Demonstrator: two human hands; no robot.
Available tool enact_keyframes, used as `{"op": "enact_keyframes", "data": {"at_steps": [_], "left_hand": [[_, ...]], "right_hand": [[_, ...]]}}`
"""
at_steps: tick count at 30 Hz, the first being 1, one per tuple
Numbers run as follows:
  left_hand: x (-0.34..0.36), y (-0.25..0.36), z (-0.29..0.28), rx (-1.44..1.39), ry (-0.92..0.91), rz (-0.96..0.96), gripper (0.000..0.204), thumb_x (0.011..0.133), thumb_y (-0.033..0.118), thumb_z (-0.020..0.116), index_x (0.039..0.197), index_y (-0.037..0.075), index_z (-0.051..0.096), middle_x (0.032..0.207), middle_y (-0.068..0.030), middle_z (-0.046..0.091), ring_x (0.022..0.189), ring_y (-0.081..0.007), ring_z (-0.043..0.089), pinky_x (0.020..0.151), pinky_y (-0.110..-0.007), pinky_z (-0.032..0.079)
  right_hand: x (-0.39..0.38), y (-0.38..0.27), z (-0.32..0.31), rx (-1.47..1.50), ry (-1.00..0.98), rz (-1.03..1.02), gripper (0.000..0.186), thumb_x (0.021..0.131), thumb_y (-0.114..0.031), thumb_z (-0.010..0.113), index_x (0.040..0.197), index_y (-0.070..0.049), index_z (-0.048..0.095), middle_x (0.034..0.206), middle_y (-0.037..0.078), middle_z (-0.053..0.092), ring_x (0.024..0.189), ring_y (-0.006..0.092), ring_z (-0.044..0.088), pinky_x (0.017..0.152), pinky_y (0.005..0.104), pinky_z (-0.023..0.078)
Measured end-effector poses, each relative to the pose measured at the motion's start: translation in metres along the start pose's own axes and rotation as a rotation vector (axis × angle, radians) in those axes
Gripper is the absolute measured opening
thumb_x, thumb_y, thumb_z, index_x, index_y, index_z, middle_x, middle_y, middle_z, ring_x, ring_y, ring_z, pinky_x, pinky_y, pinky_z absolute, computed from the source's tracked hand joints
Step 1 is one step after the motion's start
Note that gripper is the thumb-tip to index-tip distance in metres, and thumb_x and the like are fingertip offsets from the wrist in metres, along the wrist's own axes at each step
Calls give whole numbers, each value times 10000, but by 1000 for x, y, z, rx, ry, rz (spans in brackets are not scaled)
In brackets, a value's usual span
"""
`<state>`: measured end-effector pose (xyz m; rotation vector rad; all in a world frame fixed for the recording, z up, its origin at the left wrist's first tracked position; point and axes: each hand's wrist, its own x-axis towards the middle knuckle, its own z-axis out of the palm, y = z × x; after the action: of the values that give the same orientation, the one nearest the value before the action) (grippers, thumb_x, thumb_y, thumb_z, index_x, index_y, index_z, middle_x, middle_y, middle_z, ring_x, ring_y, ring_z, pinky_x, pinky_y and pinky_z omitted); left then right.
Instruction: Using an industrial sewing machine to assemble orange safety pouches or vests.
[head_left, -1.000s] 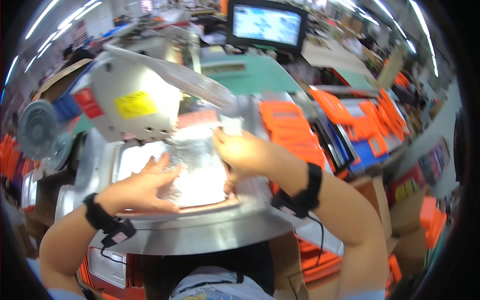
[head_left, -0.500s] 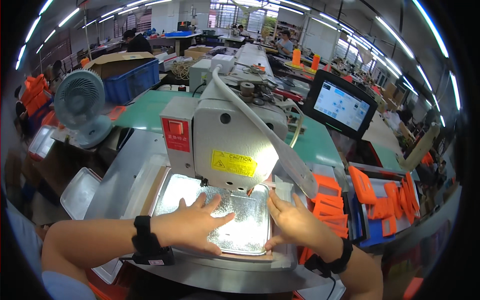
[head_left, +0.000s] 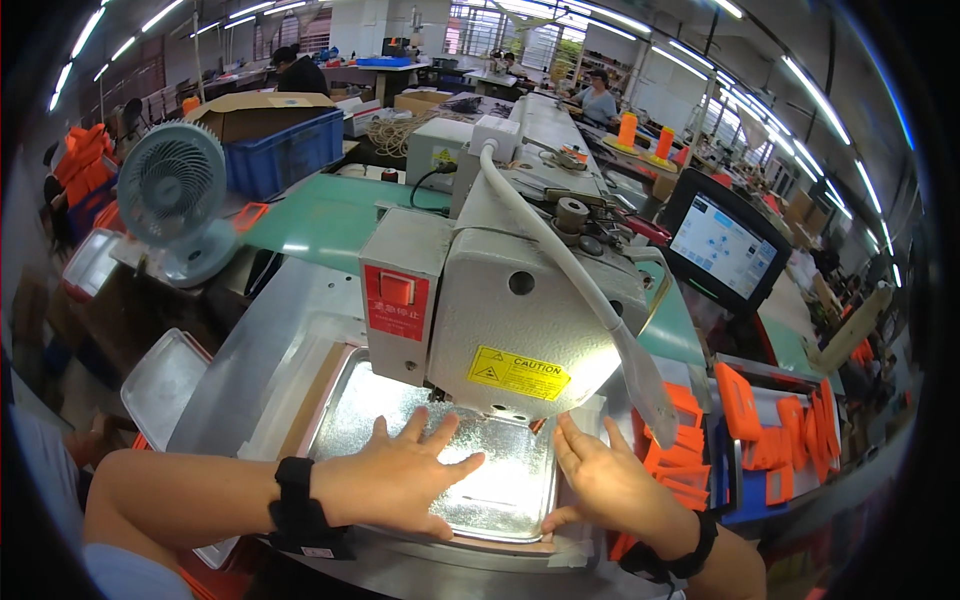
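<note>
A shiny silver rectangular tray (head_left: 505, 490) lies on the metal work plate (head_left: 232, 360) beneath the head of a grey sewing machine (head_left: 510, 300), whose housing hides its back part. My left hand (head_left: 400, 480) rests spread on the left and middle of the tray. My right hand (head_left: 605, 480) is at the tray's right edge, fingers extended and thumb apart at the lower right corner. A warm-coloured strip (head_left: 315, 405) runs along the tray's left side. A bright light falls on the tray from the machine head.
A fan (head_left: 170, 190) and blue crate (head_left: 285, 160) stand back left, a screen (head_left: 720, 245) back right. Orange pieces (head_left: 775, 450) pile at right; another silver tray (head_left: 165, 390) is at left. Another person's hand (head_left: 100, 435) shows at far left; co-workers (head_left: 598, 100) sit behind.
The view has swung up and steadied, so machine and hands sit differently in it. My hands stay spread at the tray; my right fingers have straightened along its edge since a second ago.
</note>
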<state>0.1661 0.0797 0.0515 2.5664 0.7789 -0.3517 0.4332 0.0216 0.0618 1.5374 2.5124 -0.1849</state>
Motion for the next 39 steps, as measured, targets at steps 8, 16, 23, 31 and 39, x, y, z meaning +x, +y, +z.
{"op": "enact_keyframes", "data": {"at_steps": [8,16,23,31,39], "left_hand": [[0,3,-3,17,10,-1,928,778,534,730,1519,143,333,1530,-389,150,1369,-641,190,999,-779,269],[2,5,-2,62,21,6,895,795,551,707,1504,131,358,1498,-389,208,1350,-635,237,1031,-724,306],[-4,-3,-3,105,40,19,879,797,550,702,1495,128,374,1493,-378,235,1338,-630,265,1035,-703,325],[-21,-18,-8,68,9,-7,874,805,552,691,1497,127,367,1498,-396,208,1350,-634,238,1047,-701,310],[-30,-32,-8,29,14,-14,788,787,501,730,1478,277,424,1499,-393,210,1357,-650,198,1032,-740,283]], "right_hand": [[-1,0,-3,-27,-40,14,1214,595,-598,795,1403,173,320,1517,360,242,1213,402,556,975,544,470],[-5,4,-1,17,38,-49,1181,580,-545,826,1354,211,352,1473,404,266,1228,400,533,974,481,496],[3,2,9,-20,113,-62,1162,600,-680,737,1344,158,427,1257,267,547,1217,358,543,1092,601,319],[18,-15,6,-33,160,-67,1054,598,-648,748,1264,140,530,1159,188,604,1107,282,610,1094,602,298],[31,-24,14,-66,196,-64,994,635,-684,710,1204,122,597,1110,186,630,1110,278,613,1120,654,188]]}}
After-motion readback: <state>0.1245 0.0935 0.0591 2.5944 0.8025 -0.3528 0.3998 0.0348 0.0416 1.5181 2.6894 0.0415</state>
